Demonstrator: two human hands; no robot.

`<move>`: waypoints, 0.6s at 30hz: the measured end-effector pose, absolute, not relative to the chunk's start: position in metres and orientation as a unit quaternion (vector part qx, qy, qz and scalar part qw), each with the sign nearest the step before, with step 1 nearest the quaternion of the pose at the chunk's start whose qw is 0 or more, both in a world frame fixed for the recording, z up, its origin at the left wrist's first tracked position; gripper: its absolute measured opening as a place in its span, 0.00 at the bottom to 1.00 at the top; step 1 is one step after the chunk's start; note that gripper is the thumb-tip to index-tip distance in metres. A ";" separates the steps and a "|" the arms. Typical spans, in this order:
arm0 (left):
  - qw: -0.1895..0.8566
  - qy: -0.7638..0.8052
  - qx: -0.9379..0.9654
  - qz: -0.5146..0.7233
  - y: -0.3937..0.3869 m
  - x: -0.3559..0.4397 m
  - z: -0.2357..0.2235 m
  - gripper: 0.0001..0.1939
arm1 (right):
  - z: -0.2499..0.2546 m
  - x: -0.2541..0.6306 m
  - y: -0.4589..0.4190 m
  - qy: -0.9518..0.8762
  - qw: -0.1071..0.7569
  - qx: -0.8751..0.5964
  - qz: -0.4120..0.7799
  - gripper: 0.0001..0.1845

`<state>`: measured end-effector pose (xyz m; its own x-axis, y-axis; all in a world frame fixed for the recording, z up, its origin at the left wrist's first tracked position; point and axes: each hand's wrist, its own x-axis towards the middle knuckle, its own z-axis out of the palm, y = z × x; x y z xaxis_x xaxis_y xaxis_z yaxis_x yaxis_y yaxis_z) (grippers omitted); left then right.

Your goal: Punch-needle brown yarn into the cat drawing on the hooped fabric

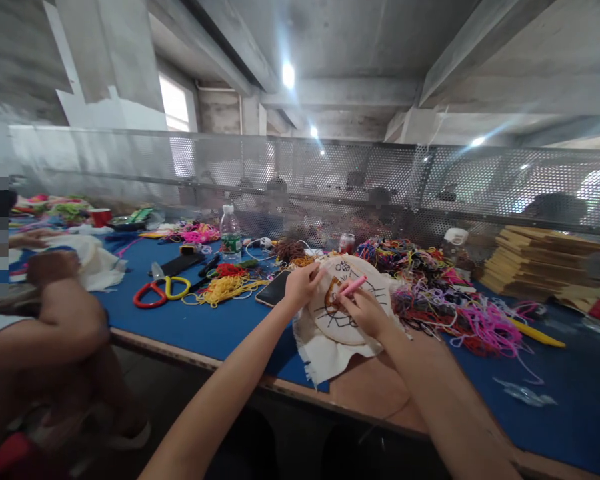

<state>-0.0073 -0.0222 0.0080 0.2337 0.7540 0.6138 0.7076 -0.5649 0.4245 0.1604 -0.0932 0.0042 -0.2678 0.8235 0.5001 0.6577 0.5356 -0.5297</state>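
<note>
A round embroidery hoop with cream fabric rests tilted at the table's front edge, its frayed cloth hanging past the rim. Black lines are drawn on the fabric, and a patch of brown-orange stitching shows left of its middle. My left hand grips the hoop's upper left edge, fingers closed and partly hidden. In my right hand is a pink pen-like punch needle, pinched over the fabric beside the stitching. Its tip is hidden by my fingers.
Tangled yarn lies right of the hoop, near a stack of brown envelopes. To the left are red-and-yellow-handled scissors, yellow yarn, a phone and a water bottle. Another person's arm is at far left.
</note>
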 end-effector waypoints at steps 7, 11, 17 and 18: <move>0.035 0.473 0.783 0.402 -0.023 -0.007 0.009 0.18 | 0.003 0.161 -0.094 -0.770 0.417 -0.465 0.133 0.08; 0.033 0.467 0.783 0.411 -0.022 -0.007 0.008 0.17 | 0.003 0.163 -0.094 -0.773 0.415 -0.458 0.141 0.08; 0.031 0.466 0.784 0.408 -0.024 -0.007 0.009 0.18 | 0.001 0.164 -0.093 -0.777 0.405 -0.464 0.131 0.07; 0.031 0.468 0.784 0.407 -0.024 -0.007 0.009 0.18 | 0.001 0.164 -0.093 -0.776 0.406 -0.464 0.131 0.07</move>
